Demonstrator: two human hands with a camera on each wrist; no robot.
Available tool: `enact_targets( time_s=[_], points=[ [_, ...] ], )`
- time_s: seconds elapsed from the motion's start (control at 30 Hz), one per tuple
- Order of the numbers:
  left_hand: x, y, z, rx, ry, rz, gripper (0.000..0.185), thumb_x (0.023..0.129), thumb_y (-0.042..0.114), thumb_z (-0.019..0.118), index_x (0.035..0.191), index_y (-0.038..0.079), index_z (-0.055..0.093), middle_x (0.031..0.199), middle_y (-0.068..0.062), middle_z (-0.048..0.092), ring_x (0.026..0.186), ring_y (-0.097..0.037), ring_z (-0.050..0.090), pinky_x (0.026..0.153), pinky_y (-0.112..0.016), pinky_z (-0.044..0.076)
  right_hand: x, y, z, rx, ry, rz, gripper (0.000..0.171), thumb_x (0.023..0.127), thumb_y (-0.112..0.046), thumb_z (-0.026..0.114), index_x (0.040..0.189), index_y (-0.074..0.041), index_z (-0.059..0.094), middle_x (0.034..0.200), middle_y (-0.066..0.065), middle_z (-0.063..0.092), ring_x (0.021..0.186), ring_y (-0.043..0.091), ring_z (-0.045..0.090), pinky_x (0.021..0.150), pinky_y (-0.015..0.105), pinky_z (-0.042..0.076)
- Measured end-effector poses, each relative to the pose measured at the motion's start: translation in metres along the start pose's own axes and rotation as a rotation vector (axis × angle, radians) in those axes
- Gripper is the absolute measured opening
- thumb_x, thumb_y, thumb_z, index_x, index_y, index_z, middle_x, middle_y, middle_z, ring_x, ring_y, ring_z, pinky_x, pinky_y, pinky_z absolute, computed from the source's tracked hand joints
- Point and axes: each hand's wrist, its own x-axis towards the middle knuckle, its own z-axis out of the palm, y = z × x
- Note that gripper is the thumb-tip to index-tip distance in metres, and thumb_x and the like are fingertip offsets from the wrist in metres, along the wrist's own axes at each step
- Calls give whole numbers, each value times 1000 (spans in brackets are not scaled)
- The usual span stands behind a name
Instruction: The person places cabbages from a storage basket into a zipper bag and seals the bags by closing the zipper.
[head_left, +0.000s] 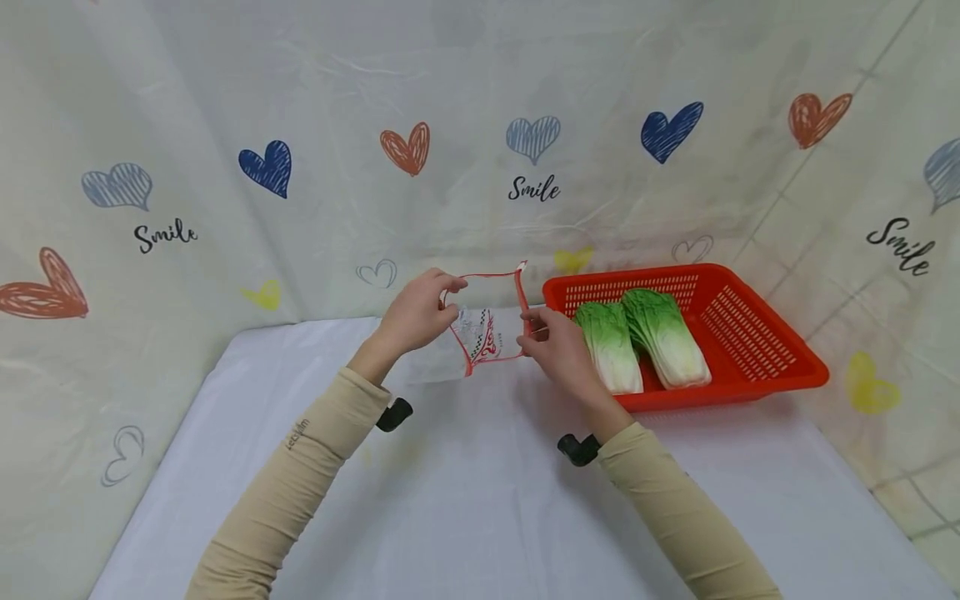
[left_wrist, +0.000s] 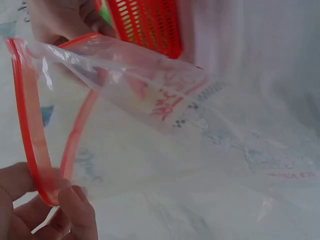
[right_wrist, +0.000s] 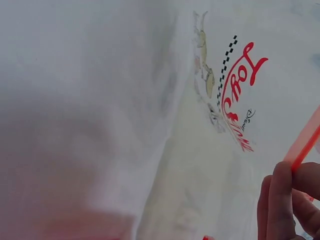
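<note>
From the head camera: the left hand point(head_left: 420, 312) and the right hand point(head_left: 557, 343) hold a clear plastic zip bag with a red seal strip and red printed lettering point(head_left: 487, 321) up above the white cloth-covered table point(head_left: 465, 500), one hand on each side of the bag's mouth. The left fingers are curled in and pinching the red rim on the left, and the right fingers are pinching the rim on the right, so the mouth is pulled wide open between them. Just to the right of the right hand there's an orange-red slotted plastic basket point(head_left: 750, 333) sitting on the table, with two pale green napa cabbages point(head_left: 645, 337) lying side by side inside it. Behind everything hangs a cream curtain with coloured hearts and "Smile" writing point(head_left: 225, 167).

Left wrist camera: super close on the bag point(left_wrist: 150, 100). The left fingertips point(left_wrist: 75, 210) are clamped on the bottom bend of the red seal strip, and the mouth gapes open. A bit of the basket point(left_wrist: 150, 22) shows at the top.

Right wrist camera: mostly the bag's printed side point(right_wrist: 235, 100), blurry. The right fingers point(right_wrist: 282, 205) are squeezed together on the red strip in the bottom right corner.
</note>
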Motion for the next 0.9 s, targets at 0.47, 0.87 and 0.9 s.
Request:
enact_targets(
  time_s=[0.47, 0.87, 0.9],
  points=[
    [-4, -13, 4, -303, -182, -96, 47, 91, 6, 58, 138, 8, 54, 134, -8, 53, 79, -20, 58, 61, -30, 52, 1, -3, -11, 5, -105, 100, 40, 89, -17, 71, 126, -8, 60, 115, 8, 63, 101, 24, 63, 83, 39, 55],
    [-6, -12, 10, -350, -204, -128, 50, 90, 6, 60, 139, 9, 52, 138, -9, 51, 80, -20, 58, 64, -30, 53, 19, -12, -59, 10, -143, 124, 44, 93, -31, 66, 130, -8, 59, 128, 11, 58, 113, 29, 58, 90, 44, 51],
    [-6, -13, 11, -357, -204, -128, 50, 90, 6, 60, 139, 9, 52, 138, -9, 51, 81, -20, 58, 64, -30, 53, 21, -12, -66, 11, -130, 121, 45, 94, -33, 65, 131, -8, 59, 128, 12, 58, 114, 30, 57, 91, 44, 50]
  ],
)
